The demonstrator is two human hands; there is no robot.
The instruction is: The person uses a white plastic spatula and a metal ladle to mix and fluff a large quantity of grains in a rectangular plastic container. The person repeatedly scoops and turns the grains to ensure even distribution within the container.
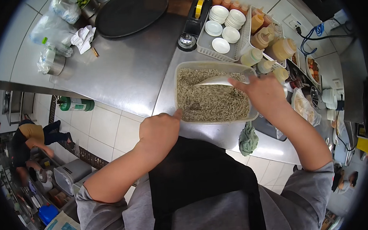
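Note:
A clear rectangular plastic tub [216,122] holding grey-brown grain-like flakes [216,106] stands on the steel counter. My right hand [264,91] grips a shiny metal scoop or large spoon [213,80], whose long blade lies over the flakes in the upper part of the tub; some flakes near it look blurred. At the tub's lower left corner, my left hand [161,128] holds the rim, its thumb or finger against the wall. A green cloth [248,140] hangs over the counter edge, just below the tub.
Above the tub are a call bell [187,41], a white basket [215,55] of small dishes and several sauce bottles [259,40]. A round black tray [130,14] lies at upper left. People [34,137] [344,182] are at far left and far right, away from my hands.

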